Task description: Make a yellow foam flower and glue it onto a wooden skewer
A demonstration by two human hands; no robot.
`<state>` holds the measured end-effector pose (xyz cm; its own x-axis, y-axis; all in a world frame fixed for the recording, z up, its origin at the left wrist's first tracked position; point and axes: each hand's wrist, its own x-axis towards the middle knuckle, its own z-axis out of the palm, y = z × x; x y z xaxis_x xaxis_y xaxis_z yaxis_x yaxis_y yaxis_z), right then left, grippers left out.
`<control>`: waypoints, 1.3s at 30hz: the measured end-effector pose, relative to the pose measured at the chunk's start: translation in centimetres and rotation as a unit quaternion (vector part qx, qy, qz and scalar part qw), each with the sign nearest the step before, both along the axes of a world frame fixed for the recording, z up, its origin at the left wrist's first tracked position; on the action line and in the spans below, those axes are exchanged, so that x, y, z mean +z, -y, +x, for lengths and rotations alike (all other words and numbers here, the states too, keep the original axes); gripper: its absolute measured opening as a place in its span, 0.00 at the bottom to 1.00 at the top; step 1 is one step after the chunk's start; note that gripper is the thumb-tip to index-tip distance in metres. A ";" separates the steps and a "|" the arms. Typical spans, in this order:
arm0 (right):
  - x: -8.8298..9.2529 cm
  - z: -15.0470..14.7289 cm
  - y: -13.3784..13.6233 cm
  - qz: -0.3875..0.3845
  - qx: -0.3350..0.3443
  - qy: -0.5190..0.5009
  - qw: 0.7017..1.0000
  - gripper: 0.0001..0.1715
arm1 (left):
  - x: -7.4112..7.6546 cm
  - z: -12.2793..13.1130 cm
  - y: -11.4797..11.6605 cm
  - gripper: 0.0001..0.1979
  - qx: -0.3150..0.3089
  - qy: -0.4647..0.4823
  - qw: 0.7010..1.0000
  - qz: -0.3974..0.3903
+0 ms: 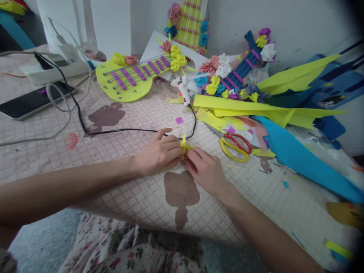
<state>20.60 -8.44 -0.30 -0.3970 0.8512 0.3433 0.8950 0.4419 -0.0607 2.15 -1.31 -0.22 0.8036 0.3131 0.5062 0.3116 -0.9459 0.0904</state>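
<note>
Both hands meet over the middle of the table, pinching a small folded piece of yellow paper (pixel 184 145) between them. My left hand (pixel 160 152) comes in from the left, its fingers closed on the paper's left side and the index finger raised a little. On the other side my right hand (pixel 206 168) has thumb and fingers pressed together at the paper's lower right. Pointed yellow tips stick up between the fingertips; the rest of the paper is hidden. Right of my right hand lie scissors (pixel 234 148) with one red and one yellow handle.
A white glue gun (pixel 183 90) with a black cord (pixel 122 130) lies beyond my hands. Behind are a yellow paper guitar (pixel 127 81) and a blue one (pixel 239 74). Yellow strips (pixel 264 108) and blue paper (pixel 301 155) lie right; a phone (pixel 36 98) and power strip (pixel 57 72) left.
</note>
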 end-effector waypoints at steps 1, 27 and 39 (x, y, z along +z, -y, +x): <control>0.0 0.0 0.0 -0.001 0.001 0.001 1.000 0.09 | 0.0 0.0 0.0 0.06 0.000 0.001 1.000 0.000; -0.1 0.1 -0.2 -0.011 0.008 -0.018 1.000 0.08 | -0.2 -0.1 -0.1 0.06 0.015 -0.007 0.998 -0.060; 0.0 0.2 -0.2 -0.036 0.012 -0.035 0.999 0.09 | -0.1 -0.2 -0.2 0.07 0.005 0.004 0.997 -0.071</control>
